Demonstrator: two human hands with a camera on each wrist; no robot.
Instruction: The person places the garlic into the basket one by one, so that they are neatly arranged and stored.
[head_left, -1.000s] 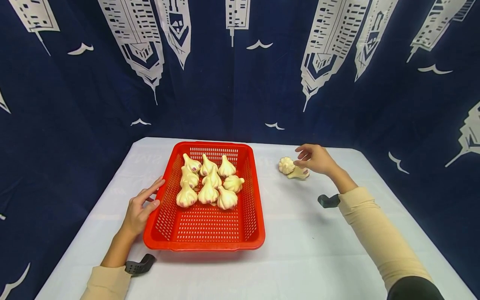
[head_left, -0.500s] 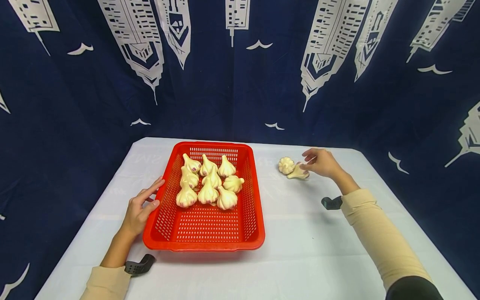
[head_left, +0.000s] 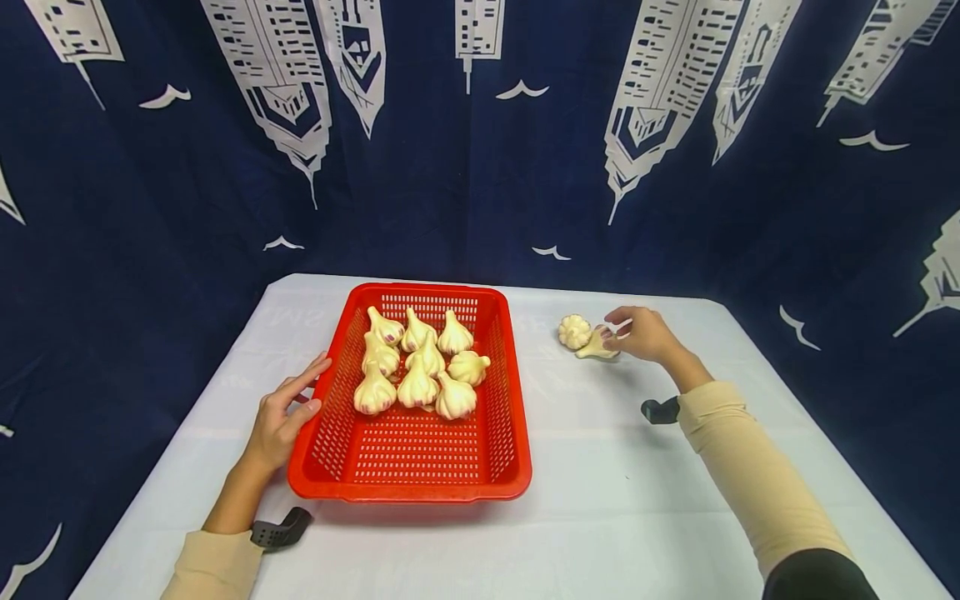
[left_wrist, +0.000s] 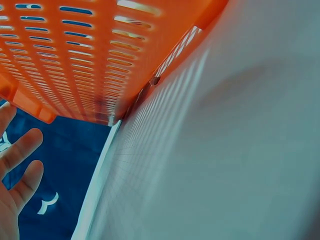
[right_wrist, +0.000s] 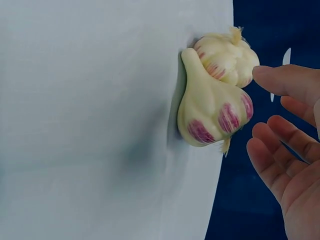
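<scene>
A red plastic basket [head_left: 416, 492] with slotted walls holds several garlic bulbs [head_left: 417, 385], mostly stem-up, toward its far half. My left hand [head_left: 276, 421] rests at its left rim, fingertips and thumb extended against the edge. The left wrist view shows the loosely spread fingers [left_wrist: 29, 177] beside the slotted wall. To the right, two garlic bulbs lie together on the table: a rounder one [head_left: 574, 331] and one on its side [head_left: 597, 343]. My right hand [head_left: 643, 333] hovers at the sideways bulb, thumb and fingers parted around a gap with nothing held [right_wrist: 215, 112].
A white cloth covers the table [head_left: 592, 508], which ends at a far edge behind the basket. A dark blue curtain [head_left: 480, 183] with white building prints hangs behind. Each wrist carries a black mount, the right one [head_left: 660, 410] standing over the tabletop.
My right hand has moved rightward off the pair of garlic bulbs and slightly lower, beside the sideways bulb. The left hand and basket stay in place.
</scene>
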